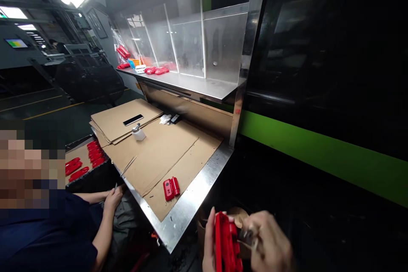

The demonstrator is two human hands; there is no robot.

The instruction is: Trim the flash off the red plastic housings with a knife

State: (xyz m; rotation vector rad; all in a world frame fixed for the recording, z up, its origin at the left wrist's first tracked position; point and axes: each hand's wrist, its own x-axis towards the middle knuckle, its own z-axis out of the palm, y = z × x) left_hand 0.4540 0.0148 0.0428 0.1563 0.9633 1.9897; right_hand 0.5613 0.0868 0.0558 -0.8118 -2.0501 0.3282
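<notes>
At the bottom of the head view my left hand (209, 242) grips a red plastic part (225, 242) held upright on edge. My right hand (270, 242) is closed round a small metal tool (247, 236) pressed against the part's right side. Both hands hover below and right of the steel table's corner (178, 229). On the cardboard sheet (165, 153) near that corner lies another red part (171, 188).
A person in a dark shirt sits at the left, a hand (113, 197) at the table edge. A crate (84, 159) holds several red parts. A phone (133, 120), white bottle (139, 132) and tweezers (128, 165) lie on cardboard. More red parts (156, 70) sit on the upper shelf.
</notes>
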